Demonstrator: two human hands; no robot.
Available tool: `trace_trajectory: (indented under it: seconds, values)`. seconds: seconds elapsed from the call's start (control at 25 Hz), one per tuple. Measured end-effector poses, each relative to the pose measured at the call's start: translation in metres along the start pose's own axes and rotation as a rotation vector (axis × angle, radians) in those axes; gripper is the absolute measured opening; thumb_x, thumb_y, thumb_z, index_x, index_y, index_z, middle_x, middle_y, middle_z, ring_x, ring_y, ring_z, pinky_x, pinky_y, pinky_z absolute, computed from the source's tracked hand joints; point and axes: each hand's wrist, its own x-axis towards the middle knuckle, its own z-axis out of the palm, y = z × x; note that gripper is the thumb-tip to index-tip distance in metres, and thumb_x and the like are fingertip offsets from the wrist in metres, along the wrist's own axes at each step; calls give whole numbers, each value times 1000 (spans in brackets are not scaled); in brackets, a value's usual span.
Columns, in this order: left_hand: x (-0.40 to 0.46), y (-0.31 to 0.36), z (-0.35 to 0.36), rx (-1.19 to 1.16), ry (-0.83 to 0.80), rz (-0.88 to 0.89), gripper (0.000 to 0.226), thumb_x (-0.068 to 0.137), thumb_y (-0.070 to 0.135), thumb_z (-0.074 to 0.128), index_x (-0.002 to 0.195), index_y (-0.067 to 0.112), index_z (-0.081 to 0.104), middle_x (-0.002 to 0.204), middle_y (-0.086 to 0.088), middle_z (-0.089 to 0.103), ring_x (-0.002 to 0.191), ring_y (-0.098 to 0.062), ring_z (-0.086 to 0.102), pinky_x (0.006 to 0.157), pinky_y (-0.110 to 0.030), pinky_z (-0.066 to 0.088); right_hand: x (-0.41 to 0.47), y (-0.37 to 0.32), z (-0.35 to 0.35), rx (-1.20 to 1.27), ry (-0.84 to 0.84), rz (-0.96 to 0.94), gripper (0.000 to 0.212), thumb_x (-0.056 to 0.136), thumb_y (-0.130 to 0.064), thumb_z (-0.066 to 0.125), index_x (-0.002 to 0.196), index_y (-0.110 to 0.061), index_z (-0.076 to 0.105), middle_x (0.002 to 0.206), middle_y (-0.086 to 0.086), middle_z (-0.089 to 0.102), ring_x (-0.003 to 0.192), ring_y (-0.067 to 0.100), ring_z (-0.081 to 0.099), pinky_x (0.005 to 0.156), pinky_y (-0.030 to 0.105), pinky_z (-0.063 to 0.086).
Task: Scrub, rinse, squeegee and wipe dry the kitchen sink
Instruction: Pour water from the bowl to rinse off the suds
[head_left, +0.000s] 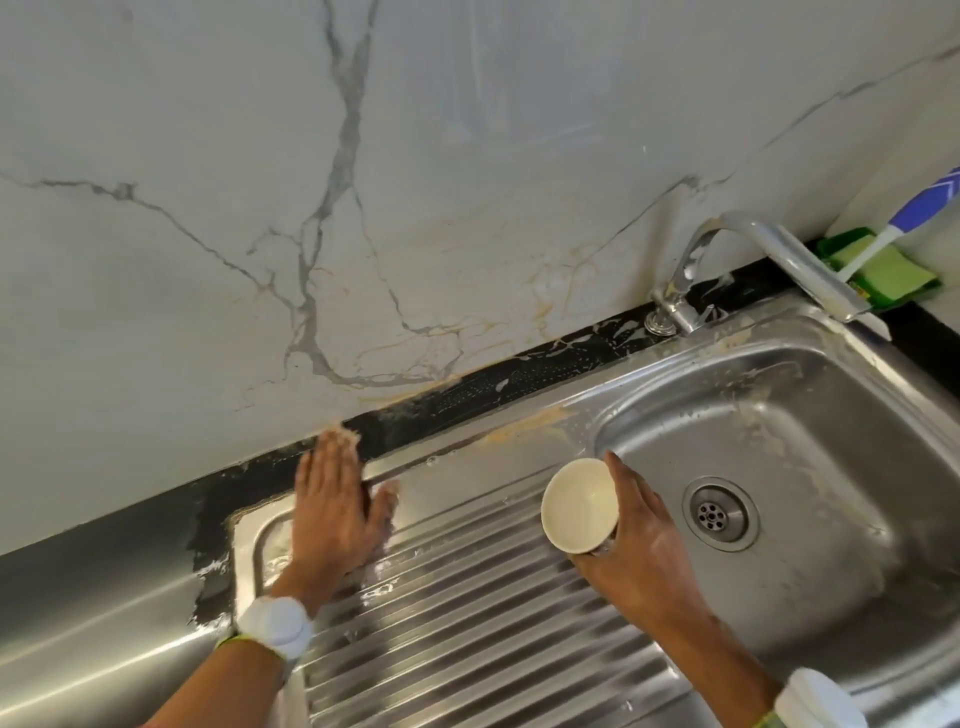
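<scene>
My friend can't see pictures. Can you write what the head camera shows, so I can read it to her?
A person's left hand lies flat on the wet, ridged draining board of a steel sink, while the right hand holds a small cream cup beside the basin. A tap stands behind, with a green sponge and a brush near a marble wall.

The left hand lies flat, fingers straight, on the far left of the sink's ribbed drainboard. The right hand grips a small cream bowl at the basin's left edge. A tap stands far right, near a green sponge.
</scene>
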Motion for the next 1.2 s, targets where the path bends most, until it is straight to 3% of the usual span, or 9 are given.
trace_trajectory:
  seconds: [0.16, 0.28, 0.44, 0.52, 0.64, 0.76, 0.84, 1.0, 1.2]
  values:
    - [64, 145, -3, -50, -7, 250, 85, 102, 72, 11, 165, 16, 9, 172, -6, 7, 160, -25, -2, 129, -51, 6, 14, 26, -27, -15, 39, 3, 126, 59, -34, 101, 161, -21, 28, 149, 7, 53, 129, 31, 54, 96, 47, 57]
    - [109, 246, -3, 2, -48, 477, 76, 105, 59, 14, 165, 15, 3, 173, -7, -1, 160, -25, -5, 130, -48, 3, 15, 61, -55, -53, 122, -8, 121, 53, -29, 103, 154, -15, 39, 140, 11, 61, 120, 36, 62, 89, 50, 58]
    - [125, 321, 6, 190, -94, 745, 82, 102, 34, 43, 165, 15, -6, 172, -7, -14, 158, -24, -18, 128, -45, -10, 13, 101, -86, -93, 135, -18, 125, 46, -15, 103, 153, -16, 39, 140, 10, 62, 119, 38, 62, 83, 53, 62]
    - [110, 335, -5, 123, -141, 821, 83, 97, 23, 54, 165, 14, 7, 173, -7, -1, 160, -23, -7, 126, -39, -12, 15, 114, -103, -84, 117, -16, 125, 48, -15, 102, 155, -15, 38, 144, 11, 59, 122, 39, 60, 82, 49, 61]
    - [70, 291, -12, -214, -9, 658, 59, 97, 24, 57, 154, 11, 46, 162, -10, 40, 152, -28, 34, 127, -51, 24, 21, 117, -113, -37, 97, -36, 122, 55, -18, 101, 157, -17, 36, 149, 10, 54, 128, 37, 56, 91, 48, 57]
    - [4, 201, -17, -313, 148, 292, 57, 104, 50, 42, 143, 12, 59, 152, -9, 54, 141, -28, 50, 114, -52, 45, 23, 126, -120, -1, 17, -41, 121, 58, -20, 100, 159, -18, 35, 150, 8, 53, 130, 34, 54, 95, 46, 56]
    - [-40, 134, -15, -271, 79, 59, 80, 99, 72, 28, 151, 15, 50, 158, -9, 45, 144, -29, 46, 118, -51, 39, 23, 133, -117, -5, -18, -37, 122, 54, -19, 101, 158, -18, 37, 147, 8, 56, 128, 36, 56, 93, 47, 57]
    - [-95, 73, 0, -57, -192, -264, 123, 79, 97, 15, 164, 10, -7, 170, -11, -20, 159, -28, -13, 128, -55, 0, 30, 144, -107, -61, -51, -95, 125, 49, -23, 103, 155, -19, 38, 143, 9, 60, 122, 36, 60, 91, 54, 60]
    - [-45, 183, -5, -56, -145, -315, 122, 81, 97, 9, 162, 6, -8, 170, -22, -10, 157, -35, -16, 128, -54, -8, 41, 143, -97, -50, -68, -84, 127, 49, -27, 103, 155, -25, 34, 144, 6, 59, 123, 34, 60, 94, 55, 58]
